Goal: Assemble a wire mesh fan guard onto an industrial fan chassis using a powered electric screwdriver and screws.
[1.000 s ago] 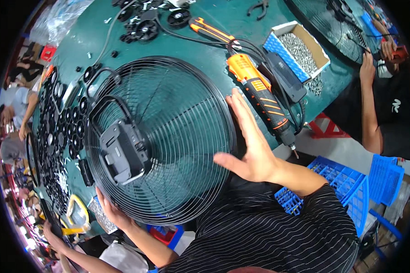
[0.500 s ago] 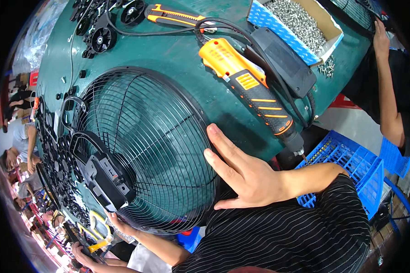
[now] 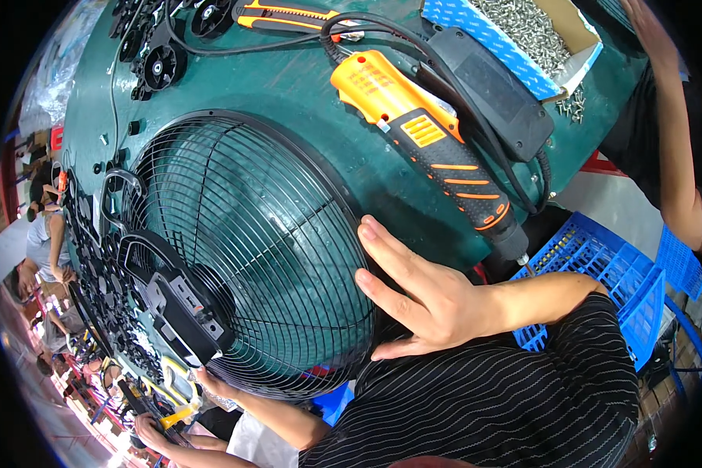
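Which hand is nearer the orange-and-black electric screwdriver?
Right. The right hand is below the screwdriver in the picture, by the right edge of the fan guard; the left hand is farther off, at the guard's lower-left edge.

Right hand (image 3: 433, 304) well out there, back turned up, fingers (image 3: 391, 299) spread leftward, thumb (image 3: 400, 348) set apart below, the right forearm (image 3: 534, 303) stretching from a bent elbow (image 3: 591, 286). Lower down, the left forearm (image 3: 288, 421) angles up-left to the left hand (image 3: 220, 387), its grip too small to read.
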`<move>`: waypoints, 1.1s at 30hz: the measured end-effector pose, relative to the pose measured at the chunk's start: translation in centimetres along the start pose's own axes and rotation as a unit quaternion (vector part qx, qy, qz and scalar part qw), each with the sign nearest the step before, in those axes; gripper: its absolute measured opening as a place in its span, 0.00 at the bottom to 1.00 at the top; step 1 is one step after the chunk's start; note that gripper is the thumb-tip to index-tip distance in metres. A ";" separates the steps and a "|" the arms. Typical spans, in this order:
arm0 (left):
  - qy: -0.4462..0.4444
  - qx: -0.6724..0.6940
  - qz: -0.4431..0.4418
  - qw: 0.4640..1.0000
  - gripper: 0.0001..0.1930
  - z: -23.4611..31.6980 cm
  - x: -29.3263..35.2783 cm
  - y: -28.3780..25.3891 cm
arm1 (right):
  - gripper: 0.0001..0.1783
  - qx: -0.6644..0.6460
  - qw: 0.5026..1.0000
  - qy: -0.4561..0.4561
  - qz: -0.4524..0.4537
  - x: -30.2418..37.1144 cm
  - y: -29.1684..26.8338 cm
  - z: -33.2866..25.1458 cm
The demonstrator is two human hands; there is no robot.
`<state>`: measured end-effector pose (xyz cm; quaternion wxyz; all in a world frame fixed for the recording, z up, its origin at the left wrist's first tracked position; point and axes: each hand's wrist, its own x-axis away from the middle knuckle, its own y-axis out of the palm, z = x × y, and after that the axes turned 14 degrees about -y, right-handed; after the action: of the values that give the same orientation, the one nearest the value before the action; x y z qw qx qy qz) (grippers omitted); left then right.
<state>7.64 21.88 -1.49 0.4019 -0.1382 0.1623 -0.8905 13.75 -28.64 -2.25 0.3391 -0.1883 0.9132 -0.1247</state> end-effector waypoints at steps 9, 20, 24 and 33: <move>-0.058 0.217 -0.163 0.961 0.07 3.5 3.8 4.8 | 0.61 0.010 0.999 -0.037 0.037 0.5 0.2 0.4; 0.017 0.023 -0.025 0.999 0.12 -3.2 -4.0 -5.4 | 0.61 0.002 0.999 -0.033 0.037 0.6 0.5 0.0; 0.056 0.011 -0.091 0.994 0.24 -3.3 -2.2 -1.9 | 0.61 0.007 0.999 -0.026 0.046 1.1 0.3 0.3; 0.124 0.036 -0.137 0.982 0.31 5.0 3.6 3.7 | 0.41 0.278 0.960 -0.028 0.025 -3.2 -5.0 -1.5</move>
<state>9.71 15.98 1.99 0.2576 -0.0332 0.1578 -0.9527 16.33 -31.60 2.48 0.4066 -0.0677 0.8370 -0.3600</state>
